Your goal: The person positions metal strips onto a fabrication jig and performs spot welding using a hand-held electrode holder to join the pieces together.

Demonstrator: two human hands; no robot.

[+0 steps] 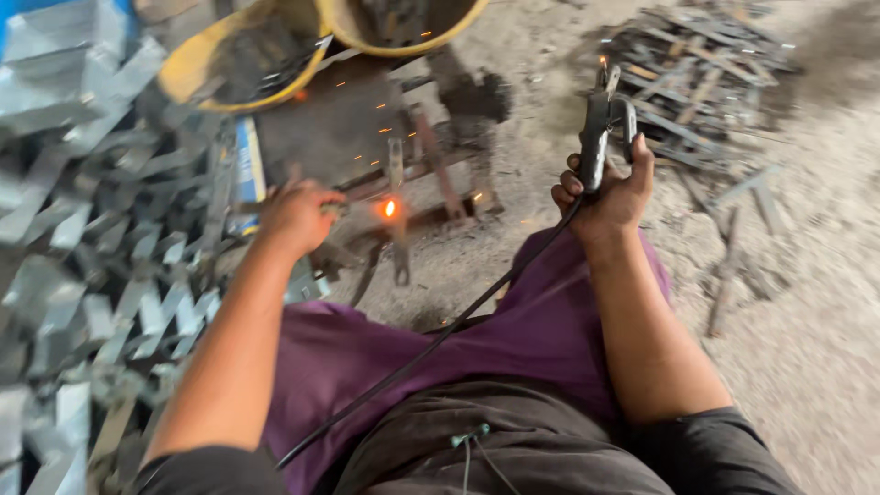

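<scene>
My right hand (610,194) grips a black welding electrode holder (600,128), raised upright, with its black cable (431,344) trailing down across my purple-clad lap. My left hand (295,215) rests on a small metal piece on a dark steel work frame (431,165). Just right of that hand a weld spot (390,209) glows orange, and sparks scatter over the frame. What the left fingers hold is blurred.
A heap of shiny cut metal strips (101,229) fills the left side. Two yellow-rimmed bowls (247,55) sit at the top. A pile of dark metal pieces (697,73) lies at the upper right on the sandy ground (807,321).
</scene>
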